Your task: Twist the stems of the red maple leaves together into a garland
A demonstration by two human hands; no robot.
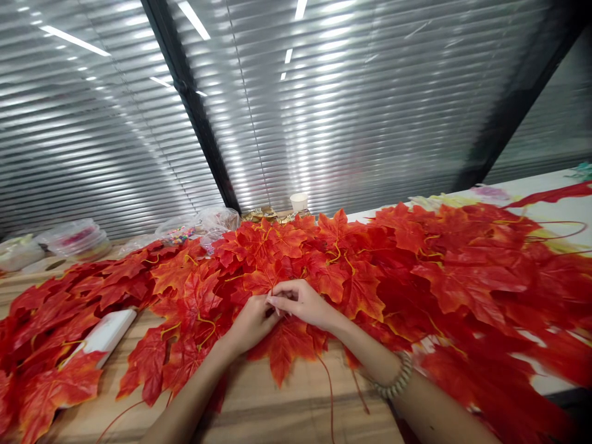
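Note:
My left hand (255, 322) and my right hand (307, 302) meet at the middle of a large heap of artificial red maple leaves (361, 290). The fingertips of both are pinched closely together. Whatever lies between them is too small to make out. Just below my hands spreads a red-orange maple leaf (285, 346), its lower points over the wooden tabletop (277, 407). From the leaves near my right forearm, a thin red cord (330, 394) trails down toward me. A beaded bracelet (396, 377) circles my right wrist.
Partly covered by leaves at left lies a white flat object (111, 333). Clear plastic containers (74, 239), plastic bags (203, 223) and a white paper cup (299, 201) stand at the back, before window blinds (361, 111). A white tabletop (562, 213) adjoins at right.

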